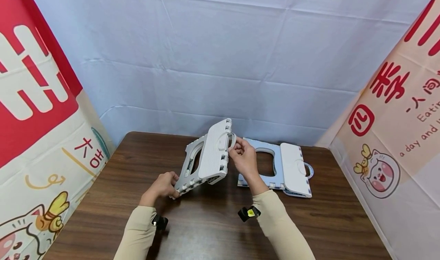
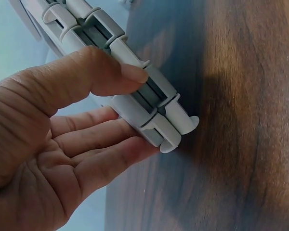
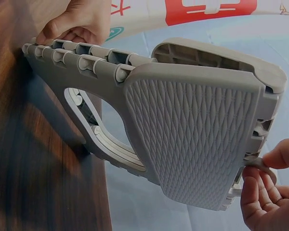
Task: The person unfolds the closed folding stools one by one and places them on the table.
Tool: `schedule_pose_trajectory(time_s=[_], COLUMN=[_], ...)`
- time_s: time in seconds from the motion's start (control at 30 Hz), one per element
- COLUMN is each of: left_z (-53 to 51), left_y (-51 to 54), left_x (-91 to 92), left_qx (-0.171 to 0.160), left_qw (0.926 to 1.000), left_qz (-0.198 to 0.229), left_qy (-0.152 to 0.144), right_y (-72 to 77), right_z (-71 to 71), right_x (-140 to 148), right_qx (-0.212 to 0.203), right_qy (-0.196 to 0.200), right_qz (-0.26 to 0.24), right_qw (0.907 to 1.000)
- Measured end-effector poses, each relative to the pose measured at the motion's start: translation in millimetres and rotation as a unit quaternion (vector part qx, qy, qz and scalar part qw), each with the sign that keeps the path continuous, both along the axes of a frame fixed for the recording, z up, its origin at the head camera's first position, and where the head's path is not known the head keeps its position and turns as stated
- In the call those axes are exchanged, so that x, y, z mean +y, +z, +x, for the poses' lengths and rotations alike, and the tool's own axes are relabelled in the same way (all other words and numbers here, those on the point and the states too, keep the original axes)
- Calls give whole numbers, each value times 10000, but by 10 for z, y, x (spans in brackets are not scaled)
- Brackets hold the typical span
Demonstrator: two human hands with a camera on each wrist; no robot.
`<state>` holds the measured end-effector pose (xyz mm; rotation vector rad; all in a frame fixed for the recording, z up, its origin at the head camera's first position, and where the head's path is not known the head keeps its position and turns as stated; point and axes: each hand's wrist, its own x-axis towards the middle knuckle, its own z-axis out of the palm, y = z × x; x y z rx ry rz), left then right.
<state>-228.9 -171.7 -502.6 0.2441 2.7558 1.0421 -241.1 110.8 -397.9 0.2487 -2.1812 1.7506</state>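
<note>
Plastic folding stool in white and grey [image 1: 211,149], tilted and held at two ends

The stool slants, folded, left of centre and toward the far edge of the dark brown wood-grain worktop [image 1: 203,229], its white textured panels raised on the right. The left hand [image 1: 164,184] has a narrow grip: thumb on the hinged edge at the near left corner, fingers on the other side. The right hand [image 1: 246,157] pinches the slim pale loop handle [image 3: 261,165] between thumb and fingers, a narrow grip too. Holding opposite ends probably steadies the tilt, the loop giving an easy hold on the thicker side. Whether the low corner touches the worktop cannot be told.

A blue-and-white plastic folding stool [image 1: 295,166] lies folded toward the worktop's far right corner, loop toward the right edge; it seems placed there to leave room for the hands.

No brand or label can be read on either stool. On the red-and-cream printed cloth [image 1: 38,160] at the left, "大吉" stands in red. The cream-pink printed cloth [image 1: 385,134] at the right shows "季", "四" and "人间", plus cut-off English: "Eatin" and "a day and".
</note>
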Motion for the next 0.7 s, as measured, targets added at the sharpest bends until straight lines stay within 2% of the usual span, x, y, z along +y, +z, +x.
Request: schedule_pose_trajectory(time_s=[0.17, 0.4, 0.47, 0.7], left_z=[2, 20, 25, 33], left_y=[-7, -12, -17, -35], left_x=[5, 6, 8, 14], left_qx=[-17, -4, 12, 42], left_qw=[10000, 9996, 9994, 9997], left_qz=[88, 284, 321, 252], left_qy=[8, -92, -101, -54], right_y=[40, 404, 413, 244], right_z=[3, 228, 222, 24], right_x=[-10, -122, -134, -139], right_qx=[76, -14, -41, -83], right_qy=[108, 284, 272, 387], right_qz=[-50, -51, -25, -99], right_qw=[9999, 9996, 9996, 9992])
